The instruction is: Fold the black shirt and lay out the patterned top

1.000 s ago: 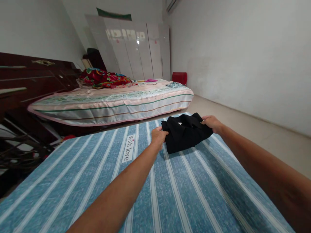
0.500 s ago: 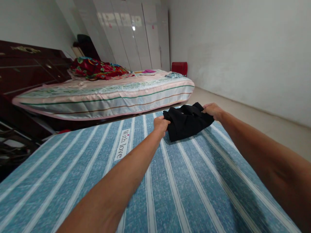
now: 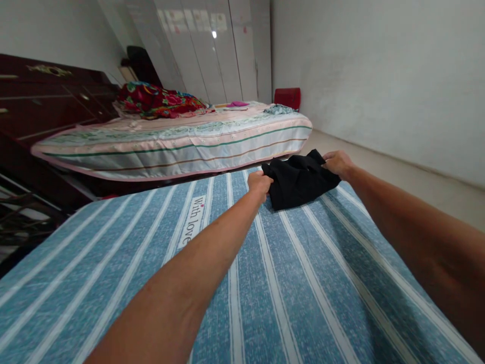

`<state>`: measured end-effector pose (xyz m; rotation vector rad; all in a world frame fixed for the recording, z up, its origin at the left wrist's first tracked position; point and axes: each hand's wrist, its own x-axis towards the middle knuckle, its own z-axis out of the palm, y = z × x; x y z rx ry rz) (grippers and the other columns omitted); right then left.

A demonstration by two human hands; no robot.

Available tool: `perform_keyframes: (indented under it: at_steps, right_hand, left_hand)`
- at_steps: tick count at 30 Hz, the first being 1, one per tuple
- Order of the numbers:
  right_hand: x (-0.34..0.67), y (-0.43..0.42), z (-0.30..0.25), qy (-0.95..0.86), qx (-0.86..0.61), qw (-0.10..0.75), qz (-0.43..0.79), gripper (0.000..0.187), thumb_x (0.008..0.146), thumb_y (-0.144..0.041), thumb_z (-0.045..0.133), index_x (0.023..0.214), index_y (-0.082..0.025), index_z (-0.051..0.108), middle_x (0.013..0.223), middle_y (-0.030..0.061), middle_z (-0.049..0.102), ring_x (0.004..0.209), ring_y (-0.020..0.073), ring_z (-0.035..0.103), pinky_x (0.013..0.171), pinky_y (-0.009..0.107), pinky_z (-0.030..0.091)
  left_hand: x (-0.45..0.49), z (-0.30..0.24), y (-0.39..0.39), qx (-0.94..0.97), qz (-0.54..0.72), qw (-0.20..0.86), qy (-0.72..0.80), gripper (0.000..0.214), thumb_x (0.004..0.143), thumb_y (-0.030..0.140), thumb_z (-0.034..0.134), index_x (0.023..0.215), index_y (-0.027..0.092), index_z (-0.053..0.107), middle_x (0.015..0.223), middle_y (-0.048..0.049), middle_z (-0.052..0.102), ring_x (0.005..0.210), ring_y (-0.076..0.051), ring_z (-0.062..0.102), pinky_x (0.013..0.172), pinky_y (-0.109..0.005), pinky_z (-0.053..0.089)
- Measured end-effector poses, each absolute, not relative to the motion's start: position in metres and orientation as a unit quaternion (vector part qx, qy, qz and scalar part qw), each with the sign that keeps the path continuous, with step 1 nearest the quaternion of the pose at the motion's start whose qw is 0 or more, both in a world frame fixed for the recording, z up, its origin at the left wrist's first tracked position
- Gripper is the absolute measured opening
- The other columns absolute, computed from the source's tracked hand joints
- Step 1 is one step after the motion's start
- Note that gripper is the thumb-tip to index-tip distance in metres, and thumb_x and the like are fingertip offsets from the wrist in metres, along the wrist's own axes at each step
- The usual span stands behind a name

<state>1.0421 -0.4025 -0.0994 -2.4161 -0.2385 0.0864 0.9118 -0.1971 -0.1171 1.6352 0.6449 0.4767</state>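
A black cloth garment (image 3: 301, 183), bunched and partly folded, lies near the far edge of the blue-and-white striped bed (image 3: 212, 323). Its exact kind cannot be made out. My left hand (image 3: 260, 184) pinches the garment's left edge, fingers closed on the fabric. At the opposite end, my right hand (image 3: 338, 164) grips the upper right corner. Between the two hands the cloth sags in loose folds, and its lower edge rests against the sheet.
Beyond stands a second bed (image 3: 182, 151) with a pale striped cover. On it are a red floral blanket (image 3: 162, 101) and a bluish cloth (image 3: 279, 109). A red box (image 3: 287, 98) sits by the wall; a white wardrobe (image 3: 212, 55) is behind. Dark wooden furniture (image 3: 53, 101) stands left.
The view has shifted slightly, so everything sits a little farther right and higher. Both hands keep hold of the black garment, and its top folds have settled flatter.
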Motion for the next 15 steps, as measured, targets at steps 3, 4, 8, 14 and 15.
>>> perform_keyframes:
  at_steps: [3, 4, 8, 14, 15]
  right_hand:
    - [1.049, -0.401, -0.101, -0.095, -0.939, 0.331, 0.016, 0.026, 0.09, -0.033, 0.056, 0.108, -0.015, 0.057, 0.102, 0.0046, 0.06, 0.084, 0.0167, 0.061, 0.071, 0.034, 0.053]
    - [1.051, -0.401, -0.104, -0.095, -0.941, 0.325, 0.013, 0.027, 0.09, -0.033, 0.056, 0.109, -0.015, 0.057, 0.103, 0.0047, 0.06, 0.085, 0.0171, 0.061, 0.072, 0.034, 0.053]
    - [1.058, -0.399, -0.122, -0.094, -0.95, 0.297, 0.023, 0.026, 0.089, -0.032, 0.056, 0.109, -0.015, 0.057, 0.105, 0.0056, 0.06, 0.088, 0.0174, 0.06, 0.075, 0.036, 0.052]
    - [1.057, -0.4, -0.129, -0.097, -0.961, 0.259, 0.007, 0.027, 0.09, -0.032, 0.055, 0.11, -0.015, 0.057, 0.109, 0.0065, 0.059, 0.092, 0.0183, 0.059, 0.079, 0.038, 0.051]
    - [1.055, -0.4, -0.127, -0.097, -0.962, 0.254, 0.001, 0.026, 0.09, -0.032, 0.054, 0.11, -0.015, 0.057, 0.109, 0.0066, 0.059, 0.093, 0.0184, 0.059, 0.08, 0.038, 0.05]
  left_hand:
    - [0.916, -0.116, -0.193, 0.711, 0.202, 0.612, 0.281, 0.02, 0.058, 0.003, 0.064, 0.075, 0.013, 0.064, 0.063, -0.0035, 0.063, 0.061, -0.019, 0.063, 0.058, -0.031, 0.05]
    - [0.917, -0.117, -0.192, 0.712, 0.2, 0.61, 0.285, 0.02, 0.058, 0.003, 0.065, 0.075, 0.013, 0.064, 0.065, -0.0044, 0.064, 0.063, -0.02, 0.063, 0.058, -0.031, 0.05]
    - [0.92, -0.129, -0.188, 0.709, 0.184, 0.6, 0.322, 0.018, 0.057, 0.004, 0.069, 0.07, 0.011, 0.06, 0.066, -0.009, 0.064, 0.066, -0.024, 0.064, 0.056, -0.034, 0.051]
    - [0.924, -0.142, -0.182, 0.698, 0.185, 0.608, 0.33, 0.022, 0.055, 0.003, 0.071, 0.068, 0.012, 0.055, 0.069, -0.01, 0.064, 0.066, -0.026, 0.065, 0.054, -0.037, 0.051]
    - [0.924, -0.142, -0.181, 0.695, 0.19, 0.613, 0.323, 0.022, 0.054, 0.003, 0.071, 0.066, 0.012, 0.055, 0.069, -0.0098, 0.063, 0.068, -0.027, 0.065, 0.054, -0.037, 0.051]
